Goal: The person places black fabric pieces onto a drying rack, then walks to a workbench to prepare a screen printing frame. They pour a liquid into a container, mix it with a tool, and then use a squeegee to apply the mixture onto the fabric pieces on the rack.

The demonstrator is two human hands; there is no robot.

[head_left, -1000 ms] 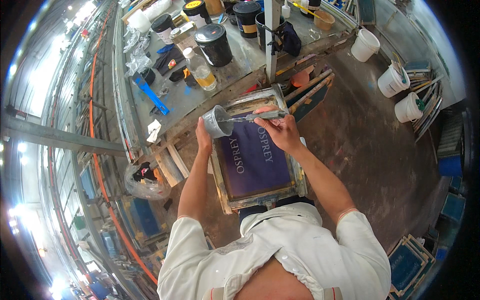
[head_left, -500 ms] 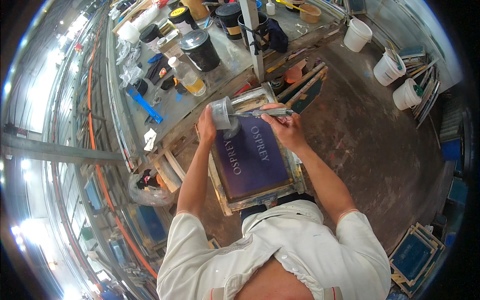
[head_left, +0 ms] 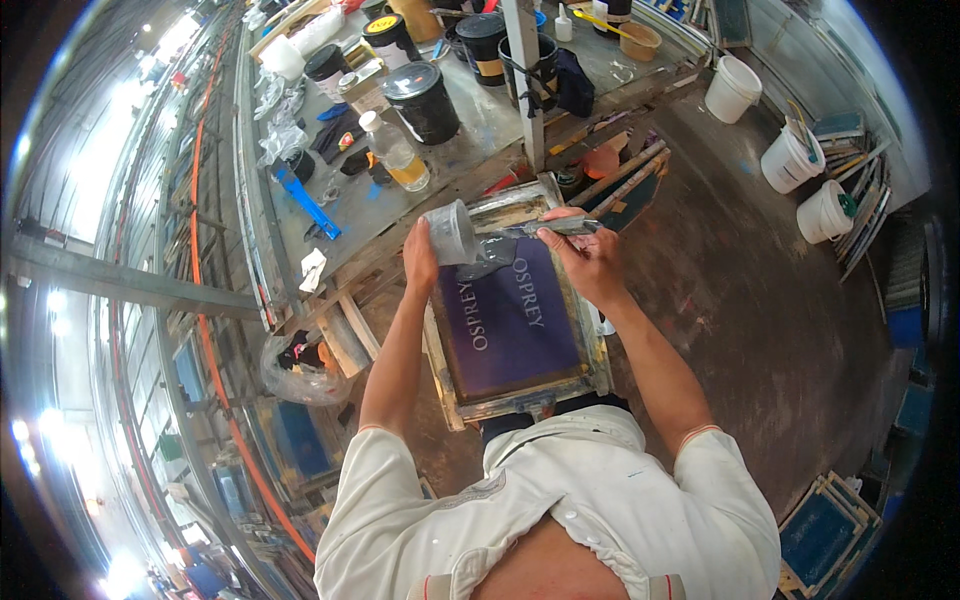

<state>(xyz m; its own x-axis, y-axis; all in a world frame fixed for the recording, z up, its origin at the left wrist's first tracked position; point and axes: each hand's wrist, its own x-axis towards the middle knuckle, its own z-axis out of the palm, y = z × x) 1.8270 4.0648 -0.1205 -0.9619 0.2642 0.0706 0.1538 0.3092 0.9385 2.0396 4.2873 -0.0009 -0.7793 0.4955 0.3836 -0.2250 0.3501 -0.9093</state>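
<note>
Over the screen (head_left: pixel 530 355), the left hand (head_left: pixel 420 262) grips a tipped cup (head_left: pixel 450 235). The right hand (head_left: pixel 590 262) grips a spatula (head_left: pixel 572 226) aimed at it.

A fisheye head view looks steeply down, near above the white shirt (head_left: pixel 560 475), facing the framed screen (head_left: pixel 515 355) and the table (head_left: pixel 485 130) at far left.

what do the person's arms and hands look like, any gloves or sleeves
The left hand and right hand are bare, with no gloves or wristwear visible. Both forearms are uncovered below wide off-white short sleeves, with a thin orange line at the cuffs.
</note>
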